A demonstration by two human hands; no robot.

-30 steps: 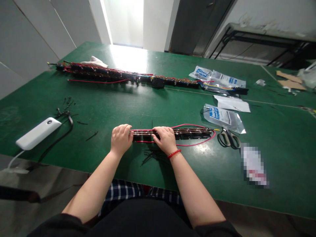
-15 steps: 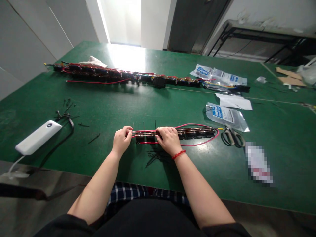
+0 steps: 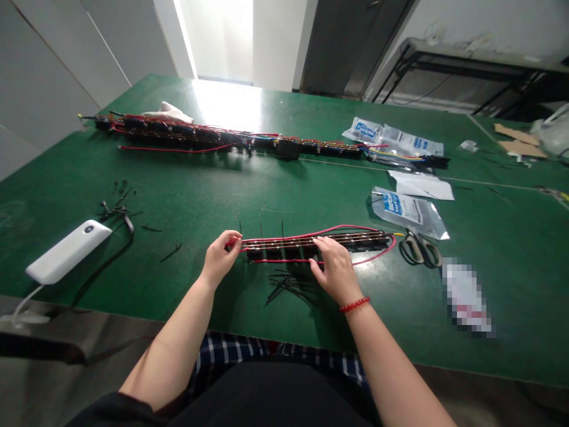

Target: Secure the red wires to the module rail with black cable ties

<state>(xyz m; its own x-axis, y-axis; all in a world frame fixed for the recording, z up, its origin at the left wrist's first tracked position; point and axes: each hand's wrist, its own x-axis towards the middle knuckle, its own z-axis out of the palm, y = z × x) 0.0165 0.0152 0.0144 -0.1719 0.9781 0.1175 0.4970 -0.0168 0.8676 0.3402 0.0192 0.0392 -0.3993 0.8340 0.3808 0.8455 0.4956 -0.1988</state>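
A black strip assembly (image 3: 288, 251) lies in front of me, with red wires (image 3: 342, 226) and thin copper-coloured lines along its length. Several dark cable ties stand up from it, one of them a tall cable tie (image 3: 282, 228). At the strip's left end, my left hand (image 3: 221, 254) is closed in a pinch on the red wires. My right hand (image 3: 335, 267) rests over the right-hand half, thumb spread from the fingers, fingertips at the wires. Loose black cable ties (image 3: 288, 287) lie in a heap just below the strip.
Scissors (image 3: 420, 248) lie past the strip's right end, near plastic bags (image 3: 409, 210) and white paper (image 3: 422, 185). A longer wired assembly (image 3: 222, 136) stretches across the back of the green table (image 3: 213, 190). On the left are a white device (image 3: 66, 252) and black scraps (image 3: 118, 207).
My right hand has slid right along the strip, and its thumb has spread from the fingers. More of the strip and the loose cable ties shows. My left hand stays at the left end.
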